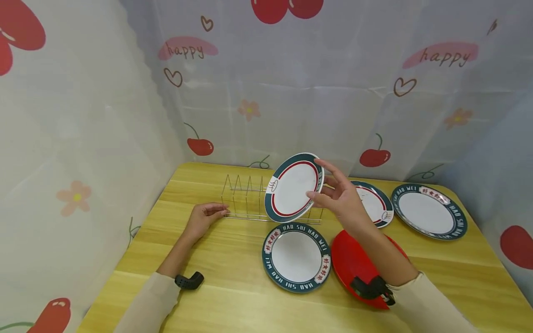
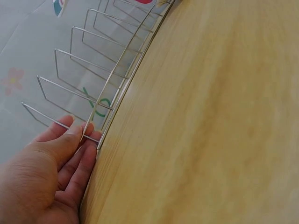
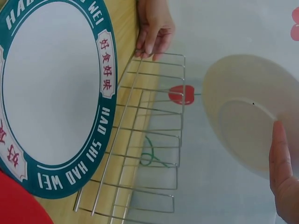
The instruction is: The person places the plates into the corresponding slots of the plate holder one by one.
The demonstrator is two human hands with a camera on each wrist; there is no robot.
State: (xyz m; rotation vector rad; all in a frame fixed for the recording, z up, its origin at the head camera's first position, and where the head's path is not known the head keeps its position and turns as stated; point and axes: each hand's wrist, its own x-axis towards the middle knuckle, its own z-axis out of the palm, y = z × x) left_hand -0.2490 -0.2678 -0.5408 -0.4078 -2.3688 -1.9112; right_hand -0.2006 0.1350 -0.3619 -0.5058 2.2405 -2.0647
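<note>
A wire rack (image 1: 247, 216) stands toward the back of the table, and the left hand (image 1: 204, 221) pinches its left front end. In the left wrist view, thumb and fingers of the left hand (image 2: 56, 172) close round the wire of the rack (image 2: 105, 88). The right hand (image 1: 341, 199) grips a small plate (image 1: 294, 187) by its right edge, tilted above the rack's right part. From the right wrist view, the pale underside of that plate (image 3: 247, 112) shows beside the right hand's finger (image 3: 281, 163), apart from the rack (image 3: 135, 154).
A green-rimmed plate (image 1: 296, 257) lies in front of the rack, with a red plate (image 1: 354, 263) to its right, partly under the right forearm. Farther right lie a small plate (image 1: 372, 203) and a large oval-looking plate (image 1: 429, 212). A printed curtain (image 1: 291, 115) hangs behind the table.
</note>
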